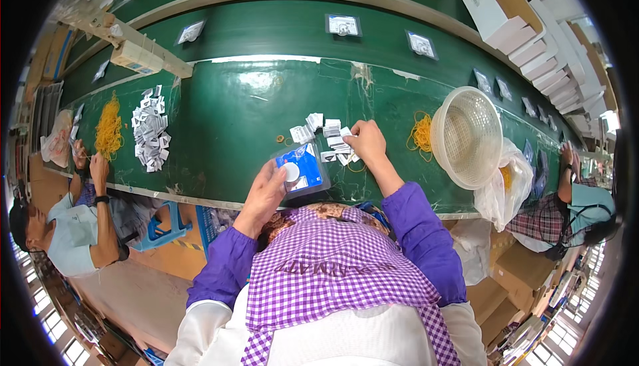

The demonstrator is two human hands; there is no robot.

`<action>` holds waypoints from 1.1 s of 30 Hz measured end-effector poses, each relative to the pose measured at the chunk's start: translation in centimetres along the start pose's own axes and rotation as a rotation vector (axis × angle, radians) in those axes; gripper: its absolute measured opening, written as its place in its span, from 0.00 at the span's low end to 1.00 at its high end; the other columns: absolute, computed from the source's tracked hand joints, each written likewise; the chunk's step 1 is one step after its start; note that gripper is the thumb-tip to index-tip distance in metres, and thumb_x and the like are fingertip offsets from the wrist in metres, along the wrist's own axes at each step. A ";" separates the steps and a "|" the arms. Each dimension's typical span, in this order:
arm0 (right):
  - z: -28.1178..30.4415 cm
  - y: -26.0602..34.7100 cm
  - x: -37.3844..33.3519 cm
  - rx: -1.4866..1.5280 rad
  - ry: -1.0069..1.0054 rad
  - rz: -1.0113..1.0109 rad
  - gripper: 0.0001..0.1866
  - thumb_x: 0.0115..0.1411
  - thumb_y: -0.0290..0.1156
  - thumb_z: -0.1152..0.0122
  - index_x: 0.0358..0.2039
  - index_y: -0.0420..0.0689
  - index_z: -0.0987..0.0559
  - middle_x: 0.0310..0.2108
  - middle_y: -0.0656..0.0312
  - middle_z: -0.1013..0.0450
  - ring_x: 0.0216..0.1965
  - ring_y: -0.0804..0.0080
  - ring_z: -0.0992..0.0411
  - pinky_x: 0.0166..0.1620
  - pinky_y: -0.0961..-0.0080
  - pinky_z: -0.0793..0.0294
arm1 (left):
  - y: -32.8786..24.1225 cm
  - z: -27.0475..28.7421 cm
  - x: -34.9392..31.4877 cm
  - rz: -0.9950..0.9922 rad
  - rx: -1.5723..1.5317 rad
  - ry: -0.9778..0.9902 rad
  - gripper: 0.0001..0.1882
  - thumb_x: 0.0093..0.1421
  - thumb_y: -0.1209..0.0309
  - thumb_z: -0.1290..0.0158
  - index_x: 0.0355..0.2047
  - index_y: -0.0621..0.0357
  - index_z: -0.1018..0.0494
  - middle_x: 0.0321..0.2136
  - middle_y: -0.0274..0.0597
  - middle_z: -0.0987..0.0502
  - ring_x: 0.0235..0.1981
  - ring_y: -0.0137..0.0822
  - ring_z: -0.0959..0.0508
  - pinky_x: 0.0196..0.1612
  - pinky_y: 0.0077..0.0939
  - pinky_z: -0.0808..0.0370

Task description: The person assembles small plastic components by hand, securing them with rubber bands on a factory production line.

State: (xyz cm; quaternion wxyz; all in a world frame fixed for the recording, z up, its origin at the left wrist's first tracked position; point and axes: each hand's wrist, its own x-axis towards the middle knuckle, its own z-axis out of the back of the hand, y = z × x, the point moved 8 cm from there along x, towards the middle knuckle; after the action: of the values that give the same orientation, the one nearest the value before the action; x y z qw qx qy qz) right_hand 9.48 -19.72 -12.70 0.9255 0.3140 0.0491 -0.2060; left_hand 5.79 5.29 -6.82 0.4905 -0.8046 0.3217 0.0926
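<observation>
My left hand (263, 191) grips a clear pouch with a blue card (308, 163) by its left edge, thumb lying next to a white round piece on it. The pouch is tilted just above the near part of the green table (233, 126). My right hand (370, 145) is closed in a pinch at the right side of a small heap of folded white paper slips (333, 128). Its fingertips are on one slip, partly hidden by the fingers. A few yellow rubber bands (280, 139) lie left of the heap.
Right of my hands are a tangle of yellow rubber bands (421, 134), a white mesh basket (489, 123) and a plastic bag (509, 186). A larger slip pile (151, 132) lies left. Pouches (343, 25) sit on the green belt beyond. Co-workers (83, 223) sit on both sides.
</observation>
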 end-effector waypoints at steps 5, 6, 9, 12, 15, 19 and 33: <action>0.7 -0.4 0.1 0.253 0.011 -0.007 0.10 0.42 0.33 0.33 0.24 0.44 0.24 0.21 0.61 0.30 0.25 0.69 0.30 0.27 0.71 0.33 | -0.2 -0.1 0.3 -0.013 -0.031 0.025 0.26 0.62 0.63 0.53 0.55 0.64 0.44 0.47 0.38 0.33 0.48 0.29 0.33 0.52 0.28 0.35; 0.9 -0.7 -0.4 0.383 0.065 -0.120 0.10 0.43 0.33 0.34 0.24 0.44 0.24 0.19 0.62 0.30 0.22 0.73 0.30 0.25 0.74 0.33 | -0.2 -0.1 0.4 -0.010 -0.030 0.034 0.28 0.62 0.62 0.54 0.55 0.67 0.47 0.49 0.41 0.34 0.50 0.31 0.34 0.54 0.31 0.37; 3.0 2.1 -2.8 0.702 0.139 -0.105 0.06 0.51 0.27 0.40 0.29 0.41 0.25 0.19 0.64 0.29 0.21 0.81 0.30 0.23 0.83 0.33 | -0.1 -0.2 0.7 0.019 -0.119 0.042 0.28 0.61 0.62 0.52 0.55 0.67 0.46 0.48 0.41 0.34 0.50 0.31 0.33 0.54 0.31 0.37; 5.4 5.3 -5.4 1.031 0.160 0.010 0.07 0.55 0.21 0.47 0.36 0.36 0.27 0.25 0.63 0.27 0.25 0.79 0.28 0.28 0.86 0.29 | 0.2 -0.3 1.2 0.040 -0.132 0.034 0.29 0.60 0.62 0.51 0.55 0.67 0.46 0.49 0.41 0.34 0.50 0.31 0.34 0.54 0.30 0.37; 7.2 7.7 -7.4 1.126 0.224 0.155 0.10 0.56 0.20 0.46 0.39 0.34 0.27 0.30 0.61 0.26 0.30 0.80 0.28 0.31 0.87 0.28 | -0.5 -1.0 1.3 0.034 -0.138 0.074 0.29 0.60 0.63 0.51 0.55 0.67 0.47 0.49 0.41 0.34 0.50 0.31 0.33 0.54 0.31 0.37; 7.3 7.2 -7.6 1.167 0.175 0.061 0.13 0.57 0.20 0.46 0.43 0.33 0.29 0.29 0.61 0.29 0.26 0.82 0.32 0.28 0.88 0.32 | -0.9 -1.7 1.3 0.039 -0.110 0.102 0.29 0.60 0.63 0.50 0.55 0.66 0.47 0.49 0.41 0.34 0.50 0.31 0.33 0.53 0.31 0.35; 8.5 6.4 -7.8 1.023 -0.018 0.106 0.04 0.55 0.22 0.42 0.30 0.36 0.26 0.28 0.64 0.29 0.24 0.85 0.34 0.26 0.91 0.36 | -1.3 -2.5 1.3 0.001 -0.076 0.092 0.30 0.58 0.65 0.48 0.55 0.66 0.46 0.47 0.42 0.32 0.47 0.32 0.30 0.49 0.30 0.31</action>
State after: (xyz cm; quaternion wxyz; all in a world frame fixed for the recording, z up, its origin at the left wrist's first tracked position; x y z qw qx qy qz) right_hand 4.71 -17.53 -0.59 0.6631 0.7268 -0.0821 -0.1591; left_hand 7.21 3.04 -5.26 0.4442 -0.8259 0.3405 0.0677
